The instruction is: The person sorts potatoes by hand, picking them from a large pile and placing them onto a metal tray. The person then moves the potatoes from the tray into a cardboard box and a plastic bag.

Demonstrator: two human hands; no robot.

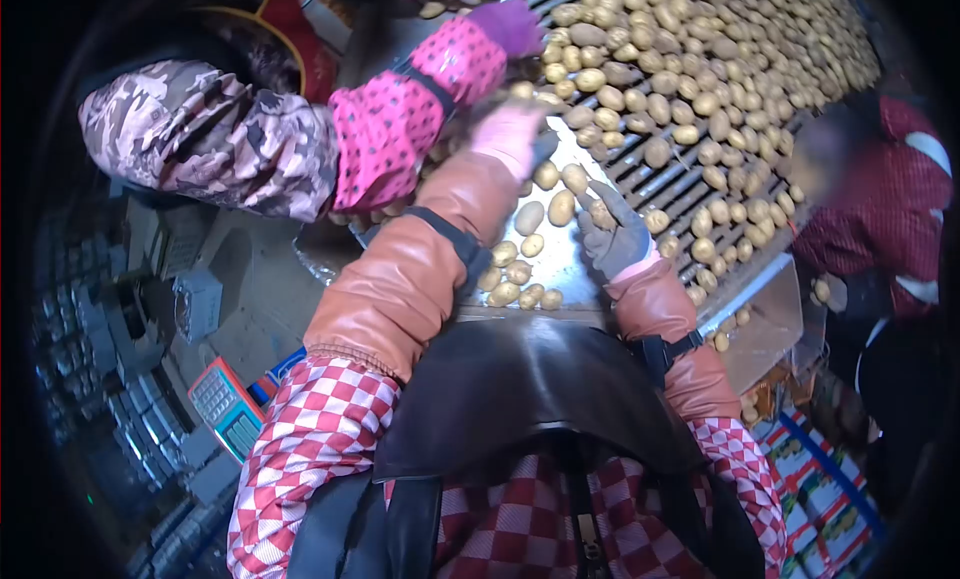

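Observation:
My right hand [618, 234], in a grey glove, reaches onto the pale metal tray [575, 269] with its fingers and thumb around a potato [601, 215]. My left hand [508, 139], in a pink glove with dark fingertips, is smeared by motion at the tray's upper left; whether it holds anything I cannot tell. Between the hands lie loose potatoes, among them a yellow potato [561, 208] and a greyer potato [529, 217]. Several smaller potatoes [518, 272] are grouped at the tray's near left edge.
Beyond the tray, many potatoes [700, 59] cover a slatted rack [672, 169]. A co-worker's purple-gloved hand [508, 27] reaches in from the left, close to mine. Another person [880, 199] stands at the right, near a clear plastic bin [765, 319]. Stacked boxes [820, 489] sit lower right.

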